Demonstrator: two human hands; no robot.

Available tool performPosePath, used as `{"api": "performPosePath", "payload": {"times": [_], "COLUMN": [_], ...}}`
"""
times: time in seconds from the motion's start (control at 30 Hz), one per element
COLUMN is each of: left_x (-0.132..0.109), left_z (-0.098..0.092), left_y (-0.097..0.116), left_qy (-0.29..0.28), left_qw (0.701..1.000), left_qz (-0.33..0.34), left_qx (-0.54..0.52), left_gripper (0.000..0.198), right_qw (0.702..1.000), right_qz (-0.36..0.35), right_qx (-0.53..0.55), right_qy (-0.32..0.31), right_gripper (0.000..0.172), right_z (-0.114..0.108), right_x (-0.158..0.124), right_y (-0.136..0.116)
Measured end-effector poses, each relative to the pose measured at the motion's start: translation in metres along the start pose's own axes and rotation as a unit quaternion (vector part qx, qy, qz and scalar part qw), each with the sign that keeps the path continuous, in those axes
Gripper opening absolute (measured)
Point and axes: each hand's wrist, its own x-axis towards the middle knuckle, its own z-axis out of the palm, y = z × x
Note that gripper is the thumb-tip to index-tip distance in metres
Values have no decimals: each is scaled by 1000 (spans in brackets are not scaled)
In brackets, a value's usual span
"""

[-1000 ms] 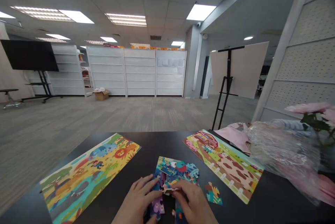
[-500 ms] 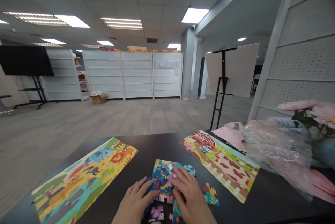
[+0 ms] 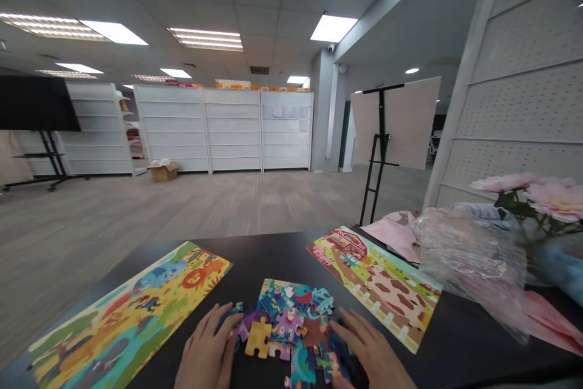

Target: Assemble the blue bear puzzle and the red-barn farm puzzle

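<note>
A heap of jigsaw puzzle pieces [image 3: 289,323] lies on the black table between my hands, in blue, purple, brown and teal. A plain yellow-brown piece [image 3: 259,338] is at its near left, and a teal piece [image 3: 303,365] is at its near side. My left hand [image 3: 207,346] rests at the heap's left edge, fingers stretched forward and slightly bent beside dark blue and purple pieces. On the right edge, my right hand [image 3: 371,349] has its fingers apart, fingertips at the pieces. What lies beneath either palm is hidden.
An assembled safari-animal puzzle [image 3: 136,316] lies to the left. To the right is a farm puzzle with a cow [image 3: 378,286]. Clear plastic wrapping [image 3: 469,255] and pink flowers [image 3: 546,195] crowd the table's right side. An easel [image 3: 380,152] stands beyond the table.
My hands have moved apart, off the middle of the heap to its two sides. Yellow-brown, purple and brown pieces now show on top. The view has shifted slightly right.
</note>
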Motion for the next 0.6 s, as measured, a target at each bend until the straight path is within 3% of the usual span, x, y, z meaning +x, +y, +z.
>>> {"api": "performPosePath", "payload": {"times": [0.13, 0.3, 0.4, 0.47, 0.53, 0.6], "left_x": [8, 23, 33, 38, 40, 39], "left_z": [-8, -26, -38, -44, -49, -52], "left_y": [10, 31, 40, 43, 44, 43], "left_qy": [-26, -74, -93, -93, -81, -60], "left_qw": [999, 989, 981, 981, 984, 990], "left_qz": [-19, 111, 129, 120, 102, 81], "left_qx": [-11, -66, -111, -124, -119, -99], "left_gripper": [34, 58, 57, 47, 26, 19], "right_qw": [998, 995, 994, 993, 989, 978], "right_qz": [19, 20, 11, -26, -107, -192], "right_qx": [-37, -91, -105, -104, -91, -72], "right_qy": [-49, -29, 17, 45, 45, 39], "right_gripper": [45, 46, 41, 39, 37, 27], "right_z": [17, 25, 22, 22, 28, 38], "right_x": [-5, 7, 13, 17, 21, 22], "right_y": [10, 11, 4, -4, -14, -25]}}
